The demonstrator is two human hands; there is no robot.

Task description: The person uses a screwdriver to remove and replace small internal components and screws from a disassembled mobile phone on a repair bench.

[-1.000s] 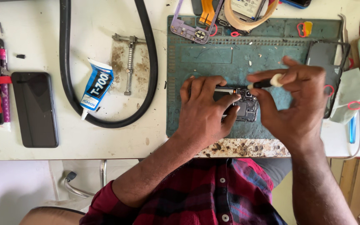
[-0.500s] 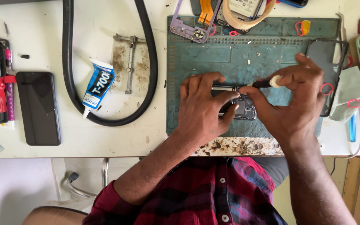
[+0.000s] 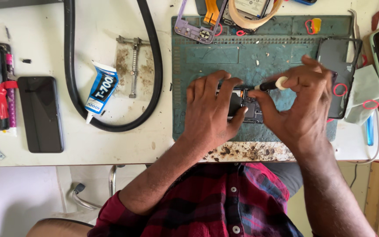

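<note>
Phone board (image 3: 246, 107), small and dark with its parts bared, lies on the green work mat (image 3: 207, 57) near the front edge of the white bench (image 3: 110, 149), pinned between the two hands. Compared with a second ago the hands have hardly shifted on the mat; the right hand has turned a little, so its fingers now fan out higher above the tool, and the tip has stayed at the top of the board. I read that as the same small job going on at one spot, not a new one. The left hand (image 3: 211, 109) lies flat and palm down, fingers spread over the left part of the board and the thumb tucked along its lower edge, pressing it still. The right hand (image 3: 301, 105) pinches a thin screwdriver (image 3: 272, 84) with a pale cap, held almost level, its tip touching the board's upper edge. A glue tube (image 3: 101, 90) and a dark phone (image 3: 40, 114) sit well apart to the left.
</note>
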